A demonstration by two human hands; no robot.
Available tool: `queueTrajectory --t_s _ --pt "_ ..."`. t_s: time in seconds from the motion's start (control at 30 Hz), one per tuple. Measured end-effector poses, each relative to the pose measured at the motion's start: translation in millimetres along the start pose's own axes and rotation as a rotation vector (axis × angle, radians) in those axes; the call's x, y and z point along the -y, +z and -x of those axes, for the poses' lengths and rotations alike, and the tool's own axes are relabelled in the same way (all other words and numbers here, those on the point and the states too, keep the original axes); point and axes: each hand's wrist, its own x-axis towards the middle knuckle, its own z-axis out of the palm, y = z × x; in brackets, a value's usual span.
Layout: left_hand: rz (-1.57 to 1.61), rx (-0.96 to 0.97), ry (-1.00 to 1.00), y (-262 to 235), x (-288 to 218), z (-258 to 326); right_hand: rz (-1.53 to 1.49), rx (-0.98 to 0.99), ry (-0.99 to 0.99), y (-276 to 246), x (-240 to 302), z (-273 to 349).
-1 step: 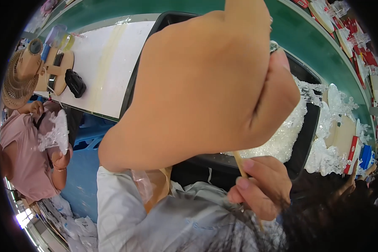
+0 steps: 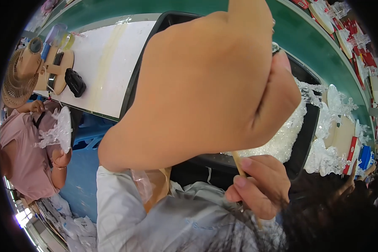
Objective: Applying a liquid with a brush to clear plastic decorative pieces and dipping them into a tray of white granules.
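Note:
My left hand (image 2: pixel 201 88) fills the middle of the view, its back toward me and its fingers curled closed. Just past the thumb a bit of a clear, shiny piece (image 2: pixel 275 47) shows; the rest of what this hand holds is hidden behind it. Below and to the right, my right hand (image 2: pixel 264 182) pinches a thin pale stick (image 2: pixel 240 166) between thumb and fingers. The stick's upper end disappears behind my left hand. Under both hands stands a black tub (image 2: pixel 297 166) with a heap of small clear granules (image 2: pixel 287 136).
Clear, branching ornaments (image 2: pixel 325 157) crowd the right side, near a blue box (image 2: pixel 365 156). At left are a white tabletop (image 2: pixel 88 46), a tan fan (image 2: pixel 23 77) and a black object (image 2: pixel 74 83). A person in pink (image 2: pixel 29 147) holds a clear ornament there.
My left hand has shifted very slightly right and down. My right hand has edged slightly left. The person's clear ornament at left has moved a little and tilted.

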Motion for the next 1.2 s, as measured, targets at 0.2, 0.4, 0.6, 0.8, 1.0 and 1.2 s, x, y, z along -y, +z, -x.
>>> queueTrajectory --t_s 0.2,0.4,0.6,0.8,1.0,1.2 --pt "-0.001 -0.017 0.018 3.3 -0.1 1.0 0.008 -0.057 0.040 8.1 3.8 -4.1" --pt "-0.001 -0.006 0.055 9.8 -1.6 -2.7 0.036 0.057 0.024 -2.3 3.0 4.8" --pt "0.003 0.017 0.121 5.2 1.7 2.9 0.005 -0.074 0.069 6.1 5.2 -7.0" --pt "0.063 0.064 0.212 6.6 0.8 -4.9 -0.314 -0.227 0.197 -28.5 17.2 20.5" --pt "0.046 0.219 0.469 1.3 0.3 -10.6 -0.346 -0.470 0.469 -45.0 15.6 0.2" --pt "0.053 0.210 0.512 6.2 -4.4 -8.0 -0.350 -0.497 0.453 -32.6 5.6 0.3"
